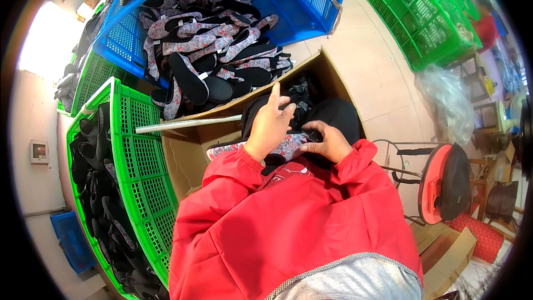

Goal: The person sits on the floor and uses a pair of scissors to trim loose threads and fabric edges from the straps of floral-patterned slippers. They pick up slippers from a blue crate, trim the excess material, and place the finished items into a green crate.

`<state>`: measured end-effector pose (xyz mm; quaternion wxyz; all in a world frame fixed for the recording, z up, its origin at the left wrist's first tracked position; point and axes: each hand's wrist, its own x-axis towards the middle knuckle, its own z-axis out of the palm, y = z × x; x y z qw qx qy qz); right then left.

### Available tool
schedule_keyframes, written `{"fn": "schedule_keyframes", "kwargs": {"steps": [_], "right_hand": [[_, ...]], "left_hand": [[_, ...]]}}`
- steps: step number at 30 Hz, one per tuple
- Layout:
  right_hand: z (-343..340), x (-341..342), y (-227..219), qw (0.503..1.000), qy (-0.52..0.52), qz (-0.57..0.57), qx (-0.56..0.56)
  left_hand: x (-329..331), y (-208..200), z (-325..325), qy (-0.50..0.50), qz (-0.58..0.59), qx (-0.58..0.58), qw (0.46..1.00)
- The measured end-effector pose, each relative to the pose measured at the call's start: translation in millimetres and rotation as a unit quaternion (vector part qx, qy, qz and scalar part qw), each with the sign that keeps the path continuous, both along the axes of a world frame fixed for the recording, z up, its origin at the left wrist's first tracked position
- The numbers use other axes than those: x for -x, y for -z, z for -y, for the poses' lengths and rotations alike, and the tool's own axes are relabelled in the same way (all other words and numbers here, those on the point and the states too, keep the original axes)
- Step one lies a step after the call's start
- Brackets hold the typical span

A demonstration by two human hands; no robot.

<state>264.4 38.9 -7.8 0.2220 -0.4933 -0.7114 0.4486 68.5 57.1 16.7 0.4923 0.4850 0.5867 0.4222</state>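
Observation:
A slipper (290, 148) with a grey floral pattern with red specks lies across my lap, partly covered by my hands. My right hand (328, 141) grips its upper edge between thumb and fingers. Over the slipper's middle, my left hand (268, 126) is raised with the index finger stretched out and the other fingers loosely bent; nothing shows in it. Dark cloth over my knees (340, 118) sits behind both hands. A cardboard box (186, 153) stands in front of me, with dark crumpled plastic (300, 97) inside. A pale flat bar (189, 124) reaches across the box's left part.
Beyond the box, a blue crate (277, 11) holds a heap of floral slippers (214, 39). At left a green crate (141, 155) holds dark slippers (100, 189). Green crates (411, 19), clear plastic (447, 97) and a red-and-black stool (444, 183) stand at right.

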Motion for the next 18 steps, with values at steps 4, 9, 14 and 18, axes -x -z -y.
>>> {"fn": "schedule_keyframes", "kwargs": {"steps": [4,9,14,18], "right_hand": [[7,2,8,0.972,0.063,-0.078,0.211],[10,-2,24,0.969,0.085,-0.101,0.207],[10,-3,25,0.967,0.1,-0.089,0.216],[7,-4,29,0.967,0.08,-0.08,0.229]], "left_hand": [[8,1,-7,-0.023,0.056,-0.127,0.99],[30,-38,20,-0.119,-0.064,-0.36,0.923],[53,-12,63,-0.236,-0.05,-0.27,0.932],[50,12,85,-0.109,-0.178,-0.189,0.96]]}}
